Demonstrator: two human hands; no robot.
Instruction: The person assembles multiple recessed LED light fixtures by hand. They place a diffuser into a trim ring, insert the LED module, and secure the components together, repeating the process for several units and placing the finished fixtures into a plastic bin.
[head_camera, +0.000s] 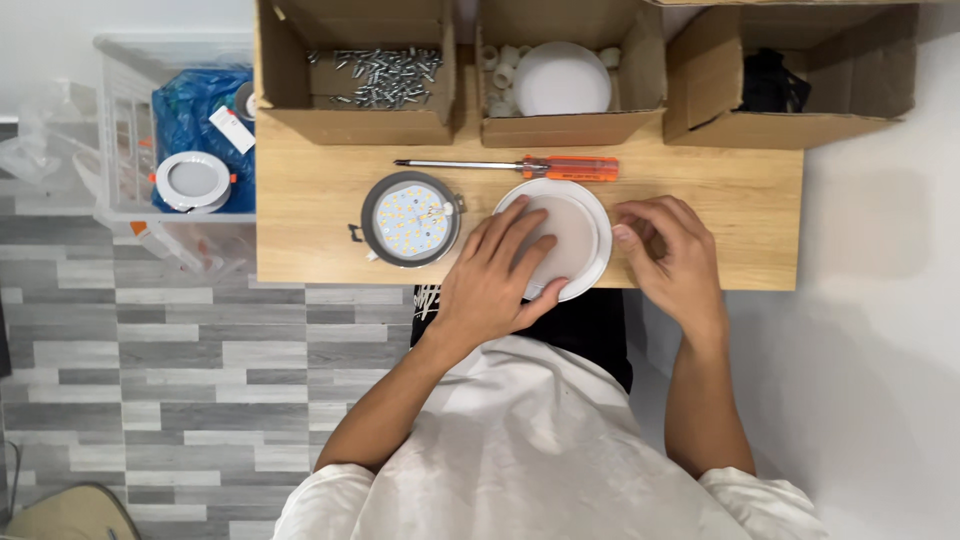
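Pressing round cover (570, 235) flat, hands (495, 285) flanking

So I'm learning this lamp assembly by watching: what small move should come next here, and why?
Probably lift the round white cover and carry it left onto the LED base. The left hand lies flat on the cover, the right hand steadies its rim, and the base lies open just beside it, its LEDs uncovered. The screwdriver lies untouched behind.

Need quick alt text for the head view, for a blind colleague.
Both hands rest on a round white light cover on a wooden table: left hand on top, right hand at its edge. An LED disc lies beside it.
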